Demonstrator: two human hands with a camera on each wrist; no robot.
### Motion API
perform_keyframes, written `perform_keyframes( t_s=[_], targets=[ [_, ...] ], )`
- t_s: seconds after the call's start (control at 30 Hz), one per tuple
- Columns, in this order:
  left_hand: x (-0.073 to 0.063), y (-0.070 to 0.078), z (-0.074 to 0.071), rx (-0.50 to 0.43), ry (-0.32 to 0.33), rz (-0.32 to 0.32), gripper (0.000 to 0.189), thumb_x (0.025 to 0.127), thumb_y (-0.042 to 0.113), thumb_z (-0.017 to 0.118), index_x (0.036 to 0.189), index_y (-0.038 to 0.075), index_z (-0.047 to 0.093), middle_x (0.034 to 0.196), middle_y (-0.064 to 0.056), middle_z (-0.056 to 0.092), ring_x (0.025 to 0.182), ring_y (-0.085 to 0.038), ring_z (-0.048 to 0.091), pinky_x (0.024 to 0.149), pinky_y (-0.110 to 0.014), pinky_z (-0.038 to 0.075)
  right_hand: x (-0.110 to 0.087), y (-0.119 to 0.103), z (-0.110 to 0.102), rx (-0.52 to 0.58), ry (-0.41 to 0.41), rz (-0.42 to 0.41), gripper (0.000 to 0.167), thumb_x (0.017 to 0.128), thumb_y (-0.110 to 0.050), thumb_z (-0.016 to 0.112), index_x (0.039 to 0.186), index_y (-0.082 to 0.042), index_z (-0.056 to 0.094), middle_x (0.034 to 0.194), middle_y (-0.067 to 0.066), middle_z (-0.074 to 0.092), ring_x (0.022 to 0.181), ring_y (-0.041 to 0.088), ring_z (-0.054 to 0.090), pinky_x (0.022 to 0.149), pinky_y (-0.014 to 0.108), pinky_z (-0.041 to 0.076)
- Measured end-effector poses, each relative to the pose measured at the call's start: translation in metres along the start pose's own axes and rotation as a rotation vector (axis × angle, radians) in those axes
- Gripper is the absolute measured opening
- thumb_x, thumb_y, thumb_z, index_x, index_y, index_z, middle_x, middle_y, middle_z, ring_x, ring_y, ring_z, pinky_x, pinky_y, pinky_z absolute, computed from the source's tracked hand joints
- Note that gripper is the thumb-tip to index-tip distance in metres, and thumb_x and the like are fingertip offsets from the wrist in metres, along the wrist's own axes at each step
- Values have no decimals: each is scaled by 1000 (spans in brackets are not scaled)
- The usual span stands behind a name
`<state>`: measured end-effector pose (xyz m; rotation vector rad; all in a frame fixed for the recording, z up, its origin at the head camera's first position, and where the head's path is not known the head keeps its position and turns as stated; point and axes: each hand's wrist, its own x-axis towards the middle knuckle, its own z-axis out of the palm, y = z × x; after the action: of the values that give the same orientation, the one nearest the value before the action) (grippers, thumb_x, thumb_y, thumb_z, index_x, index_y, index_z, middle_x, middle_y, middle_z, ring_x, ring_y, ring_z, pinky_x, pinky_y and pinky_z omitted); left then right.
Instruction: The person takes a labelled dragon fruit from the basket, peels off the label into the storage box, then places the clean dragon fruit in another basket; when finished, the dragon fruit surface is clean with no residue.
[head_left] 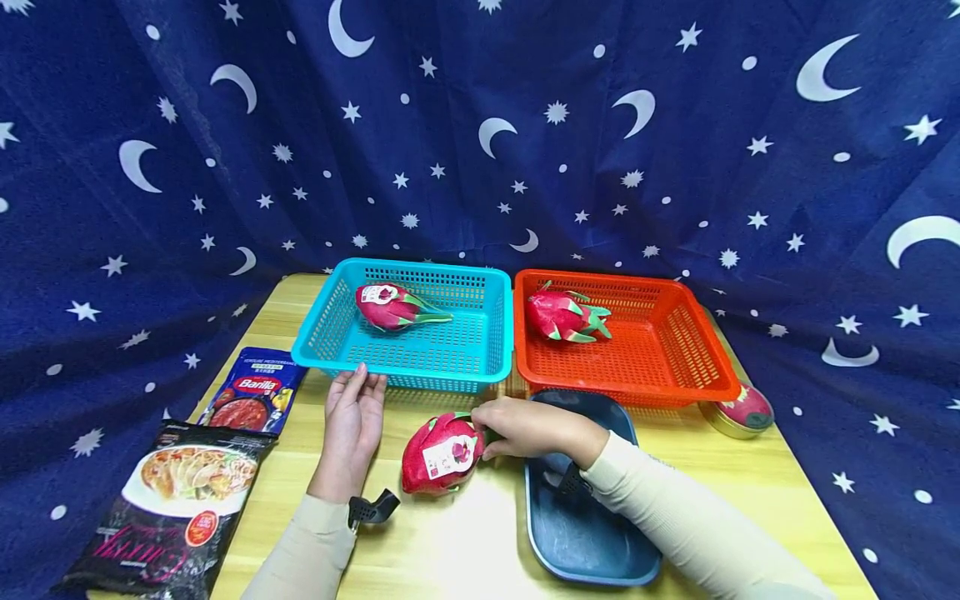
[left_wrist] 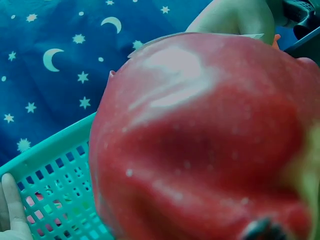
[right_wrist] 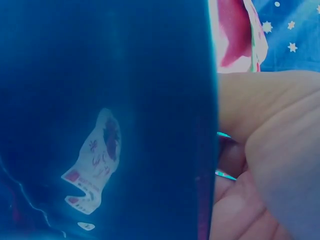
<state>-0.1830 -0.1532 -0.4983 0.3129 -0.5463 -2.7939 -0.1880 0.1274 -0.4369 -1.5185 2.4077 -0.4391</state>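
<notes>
A red dragon fruit (head_left: 441, 460) with a white label lies on the table in front of the baskets. My right hand (head_left: 521, 427) pinches it at its green leafy end. In the left wrist view the same dragon fruit (left_wrist: 200, 135) looms large and blurred. My left hand (head_left: 356, 421) is at the near rim of the turquoise basket (head_left: 405, 379), fingers fairly straight; it appears to touch the rim. Inside that basket lies a labelled dragon fruit (head_left: 390, 307). Another dragon fruit (head_left: 562, 315) lies in the orange-red basket (head_left: 637, 392).
Under my right forearm stands a dark blue bin (head_left: 592, 546); its wall fills much of the right wrist view, reflecting a label. A round tin (head_left: 744, 414) stands beside the orange-red basket. At left lie a blue Barilla pouch (head_left: 253, 392) and a black food packet (head_left: 176, 504).
</notes>
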Motion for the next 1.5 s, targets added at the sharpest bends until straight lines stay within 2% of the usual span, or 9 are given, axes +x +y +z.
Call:
perform_keyframes(
  t_s=[0.23,0.4,0.57,0.7,0.83,0.93,1.1,1.33,1.5],
  targets=[
    [-4,-2,-3,77,-64,-26,8,109,1,56,103,5,51,96,-12,61,89,-23,64,96,-37,56,0,-1,-1,-5,5,1,27,89,-17,87,95,-13,61,89,-3,63,86,12,58,83,28,51],
    [-13,-5,-6,291,-191,-83,5,112,4,49,107,3,50,103,-15,63,98,-27,65,103,-45,52,1,-3,-2,-10,4,-1,27,89,-16,87,96,-12,62,89,-2,63,86,12,59,82,28,51],
    [-21,-7,-11,621,-423,-185,34,113,17,53,132,-9,40,129,-28,62,125,-44,57,112,-57,41,2,-4,-3,-15,3,2,27,88,-15,88,95,-12,62,87,-2,63,84,12,58,80,27,51],
    [-29,-5,-18,818,-660,-237,51,113,21,52,147,-13,37,147,-34,50,140,-53,42,114,-49,41,1,-4,-4,-11,7,-4,26,89,-15,87,95,-12,62,88,-2,63,85,12,59,81,28,51],
    [-36,-3,-26,927,-923,-156,55,104,5,62,152,-7,40,155,-32,42,143,-51,37,115,-38,40,1,-4,-3,-11,7,3,26,89,-15,87,95,-12,62,88,-2,64,85,12,59,82,28,52],
    [-42,-4,-31,1054,-1034,-70,72,89,2,83,152,3,49,160,-24,39,146,-42,37,114,-34,40,0,-3,-3,-19,3,8,26,89,-16,87,96,-12,62,89,-3,63,86,12,59,83,29,52],
    [-53,-5,-30,1259,-1049,-16,95,68,9,102,150,20,54,164,-13,38,148,-29,39,113,-34,41,0,-3,-3,-20,-5,11,25,90,-16,87,97,-13,63,91,-3,64,88,13,61,85,30,52],
    [-57,-7,-26,1320,-1045,22,94,69,11,102,149,23,54,161,-11,42,143,-28,45,111,-37,44,-2,-5,-7,-32,30,22,25,90,-14,86,102,-12,64,97,-1,65,92,15,61,86,30,53],
    [-55,-7,-29,1324,-1060,33,93,70,14,102,149,24,53,161,-9,42,142,-28,46,111,-37,44,-3,-16,-17,-1,117,-27,19,95,-1,75,113,-6,68,107,5,68,100,18,64,92,30,54]
  ],
)
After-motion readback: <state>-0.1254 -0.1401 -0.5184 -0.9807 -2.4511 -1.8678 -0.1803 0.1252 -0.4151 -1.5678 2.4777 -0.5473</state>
